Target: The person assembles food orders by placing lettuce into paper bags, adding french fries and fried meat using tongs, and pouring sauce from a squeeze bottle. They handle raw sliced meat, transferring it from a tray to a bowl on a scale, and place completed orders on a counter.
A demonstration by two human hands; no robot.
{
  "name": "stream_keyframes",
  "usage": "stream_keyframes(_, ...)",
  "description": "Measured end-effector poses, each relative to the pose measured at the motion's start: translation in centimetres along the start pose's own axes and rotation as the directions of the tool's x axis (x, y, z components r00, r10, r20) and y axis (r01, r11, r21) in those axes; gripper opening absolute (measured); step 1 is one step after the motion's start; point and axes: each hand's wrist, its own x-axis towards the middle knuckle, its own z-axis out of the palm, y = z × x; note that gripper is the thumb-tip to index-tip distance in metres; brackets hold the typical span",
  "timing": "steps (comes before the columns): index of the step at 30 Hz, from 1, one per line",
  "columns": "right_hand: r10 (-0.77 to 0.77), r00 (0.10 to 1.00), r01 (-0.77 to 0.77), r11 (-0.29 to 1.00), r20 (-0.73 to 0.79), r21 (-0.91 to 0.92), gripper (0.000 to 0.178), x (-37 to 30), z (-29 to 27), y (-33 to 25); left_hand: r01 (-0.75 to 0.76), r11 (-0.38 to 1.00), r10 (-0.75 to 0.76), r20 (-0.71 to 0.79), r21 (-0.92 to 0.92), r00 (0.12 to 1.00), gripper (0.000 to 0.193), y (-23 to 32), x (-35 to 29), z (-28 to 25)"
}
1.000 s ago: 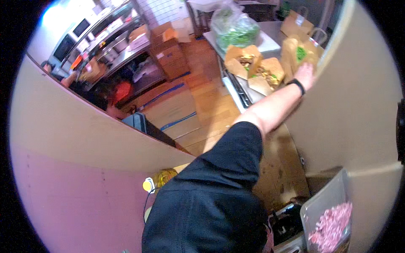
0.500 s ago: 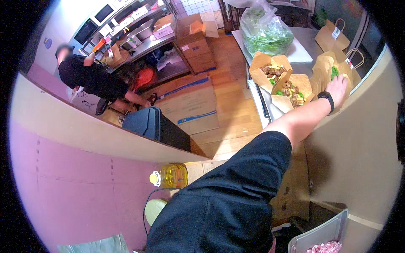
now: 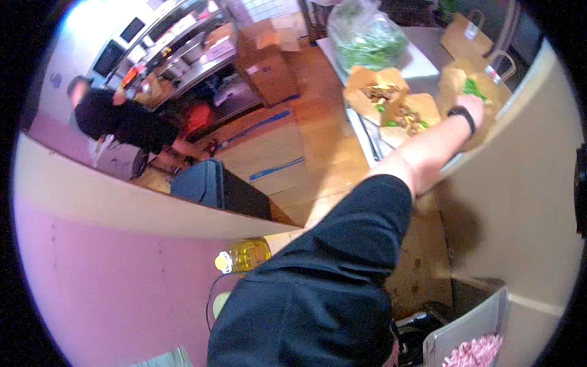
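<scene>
My left hand point(image 3: 471, 107), a dark band at its wrist, reaches far to the right into a brown paper takeaway box point(image 3: 451, 78). Its fingers are curled on leafy greens point(image 3: 474, 89) at the box's opening; the fingertips are partly hidden and blurred. Two more open brown paper boxes stand left of it. Browned chunks of food point(image 3: 380, 94) and some green fill the farther one, and a similar mix point(image 3: 408, 117) lies in the nearer one. My right hand is out of view.
Behind the boxes, a clear plastic bag of greens point(image 3: 370, 49) rests on the table, with a handled paper bag point(image 3: 466, 38) farther right. A partition edge point(image 3: 153, 199) crosses the left. Beyond it are a dark bin point(image 3: 199, 183) and a person point(image 3: 116, 116). Below are an oil bottle point(image 3: 249, 254) and a tray of sliced pink meat point(image 3: 474, 352).
My left hand has gone from lying over the box with fingers stretched to being curled at the greens, which now show more beyond the fingers. The whole view has shifted slightly.
</scene>
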Motion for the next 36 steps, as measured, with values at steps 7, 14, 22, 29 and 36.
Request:
stream_keyframes(7,-0.009,0.996,0.018,0.995,0.085,-0.101,0.031,-7.0,-4.6,1.8,-0.114,0.993,0.106,-0.297,-0.012,0.949,0.019,-2.9,1.5,-2.7)
stream_keyframes(14,0.008,0.985,0.043,0.954,-0.17,0.295,0.025,-9.3,-1.3,1.9,-0.341,0.939,0.184,-0.766,-0.048,0.616,0.015,-2.2,-3.4,-10.9)
stream_keyframes(22,0.042,0.999,-0.038,0.692,0.013,0.721,0.047,-9.5,2.8,-5.2,-0.813,0.578,0.591,-0.651,-0.07,0.476,0.026,7.3,-22.6,-14.0)
stream_keyframes(29,0.034,0.994,-0.107,0.389,0.102,0.915,0.058,-18.2,-3.2,-6.6,-0.822,-0.13,0.936,-0.341,-0.554,0.081,0.026,12.4,-45.2,-14.1)
stream_keyframes(36,0.238,0.957,0.015,0.531,-0.166,0.847,0.053,-28.8,-8.0,0.3,-0.753,-0.357,0.933,-0.254,-0.553,-0.255,0.027,16.3,-55.5,-16.4)
